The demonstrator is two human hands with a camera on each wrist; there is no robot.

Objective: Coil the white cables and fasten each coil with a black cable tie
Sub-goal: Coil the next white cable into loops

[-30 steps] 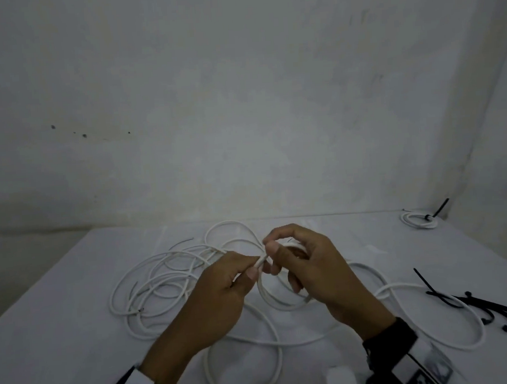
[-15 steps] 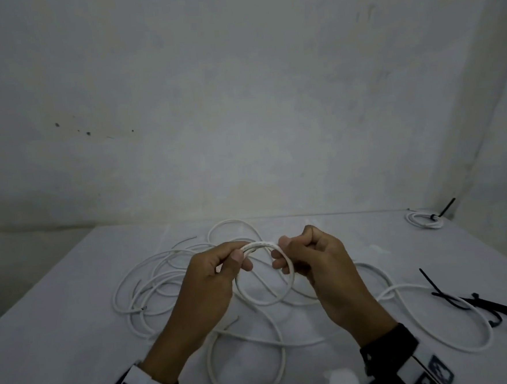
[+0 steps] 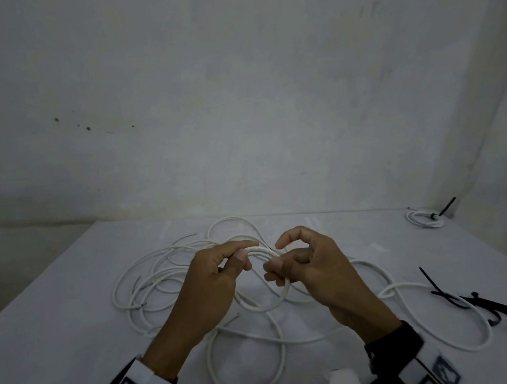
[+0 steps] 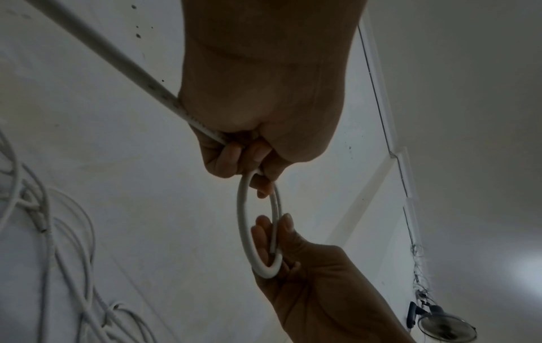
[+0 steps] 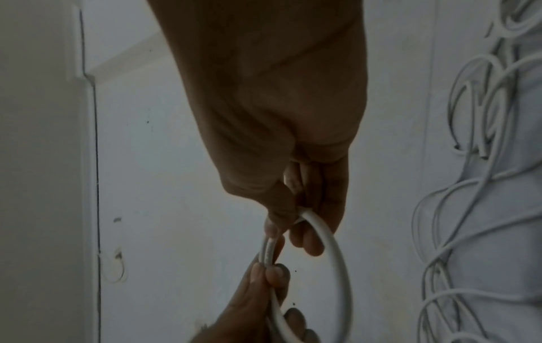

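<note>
We held a small loop of white cable (image 3: 268,295) between our two hands above the white table (image 3: 46,341), the start of a coil. Our left hand (image 3: 210,281) pinched the top of the loop between thumb and forefinger, its other fingers curled around the cable's running length, as the left wrist view showed. Our right hand (image 3: 314,268) gripped the loop's other side with thumb and curled lower fingers, the forefinger arched free above it. The loop hung clear of the surface, its lower arc sagging between our wrists. The rest of the cable trailed down to the table, where more loose white cables (image 3: 150,277) sprawled in a tangle to the left and behind our hands. A bundle of black cable ties (image 3: 494,310) lay at the right edge. In the far right corner sat a finished coil (image 3: 425,217), already bound with a black tie.
</note>
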